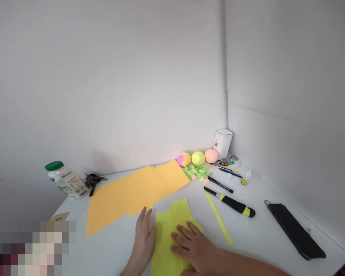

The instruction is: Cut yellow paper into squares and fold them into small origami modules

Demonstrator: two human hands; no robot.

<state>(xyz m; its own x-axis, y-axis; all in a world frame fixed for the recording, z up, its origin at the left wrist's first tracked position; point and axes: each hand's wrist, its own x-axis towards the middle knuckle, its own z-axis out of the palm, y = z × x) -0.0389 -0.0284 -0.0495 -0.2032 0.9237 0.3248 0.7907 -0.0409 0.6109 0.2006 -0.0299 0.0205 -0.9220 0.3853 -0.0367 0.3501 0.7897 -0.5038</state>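
Observation:
Several overlapping sheets of yellow-green paper (164, 234) lie on the white table in front of me. My right hand (191, 245) rests on them with its fingers spread, palm down. At their left edge is my left hand (145, 234), its fingers stretched out and its thumb beside the paper. Neither hand grips anything that I can see. Right of the sheets lies a narrow yellow-green paper strip (218, 218). Its far end is by the blade of a black and yellow utility knife (232, 203).
Orange paper (138, 188) covers the left middle of the table. Behind are three faceted paper balls (198, 158), green paper scraps (196, 171) and a white box (223, 143). A black marker (220, 184) and a black case (294, 230) lie right; a bottle (69, 182) stands left.

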